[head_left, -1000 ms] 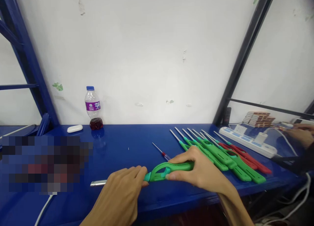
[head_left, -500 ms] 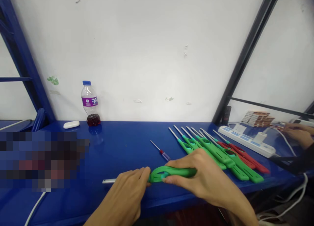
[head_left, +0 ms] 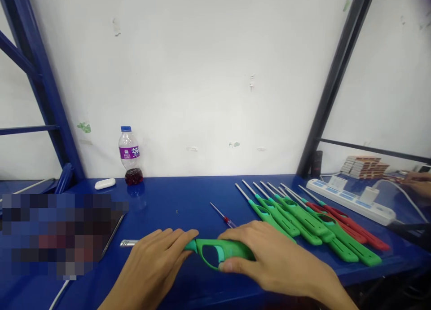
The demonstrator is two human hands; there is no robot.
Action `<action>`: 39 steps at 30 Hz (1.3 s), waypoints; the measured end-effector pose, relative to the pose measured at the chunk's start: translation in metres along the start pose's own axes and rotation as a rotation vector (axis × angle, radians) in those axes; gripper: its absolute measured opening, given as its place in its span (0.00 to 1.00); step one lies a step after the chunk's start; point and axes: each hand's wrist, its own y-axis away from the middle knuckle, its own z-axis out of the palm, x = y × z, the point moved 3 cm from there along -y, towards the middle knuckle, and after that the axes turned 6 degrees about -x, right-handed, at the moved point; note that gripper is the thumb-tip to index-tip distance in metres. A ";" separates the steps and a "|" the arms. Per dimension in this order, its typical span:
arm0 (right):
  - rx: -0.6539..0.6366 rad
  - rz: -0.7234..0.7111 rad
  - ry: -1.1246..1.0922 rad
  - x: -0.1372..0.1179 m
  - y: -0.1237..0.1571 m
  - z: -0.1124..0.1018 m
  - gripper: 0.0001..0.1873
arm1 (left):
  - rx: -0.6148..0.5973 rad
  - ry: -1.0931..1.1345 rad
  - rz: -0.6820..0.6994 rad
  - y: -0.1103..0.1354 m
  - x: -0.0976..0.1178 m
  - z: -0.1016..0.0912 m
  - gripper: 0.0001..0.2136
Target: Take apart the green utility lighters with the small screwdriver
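A long-necked green lighter [head_left: 203, 242] with a teal trigger lies across both hands above the blue table's front part. My left hand [head_left: 153, 256] is wrapped over its metal barrel, whose slotted tip [head_left: 128, 243] sticks out on the left. Around the green handle my right hand [head_left: 259, 251] is closed, its thumb by the trigger. Just beyond the right hand lies a small screwdriver [head_left: 225, 217], its handle end partly covered. To the right, several green lighters [head_left: 303, 218] and a few red ones [head_left: 350, 222] overlap in a pile, barrels pointing back.
Along the wall stand a drink bottle [head_left: 130, 157] and a white case [head_left: 105, 183]. A blurred-out flat thing with a cable [head_left: 60, 292] lies at left. A white power strip [head_left: 350, 200], stacked blocks [head_left: 363, 167] and another person's hand [head_left: 417, 182] are at right. Metal posts [head_left: 336, 85] frame the table.
The lighter has turned in my hands, so its trigger opening now faces me more. My left hand has shifted left along the barrel. The whole view has tilted up slightly.
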 end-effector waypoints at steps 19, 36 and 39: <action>0.556 -0.396 0.635 0.001 0.022 0.067 0.15 | -0.567 0.336 -0.017 0.039 0.009 -0.011 0.29; 0.649 -0.625 0.765 0.006 0.018 0.057 0.14 | -0.923 0.394 -0.012 0.020 0.006 -0.008 0.09; 0.633 -0.637 0.706 0.010 0.011 0.057 0.13 | -0.879 0.426 -0.018 0.021 0.004 -0.009 0.09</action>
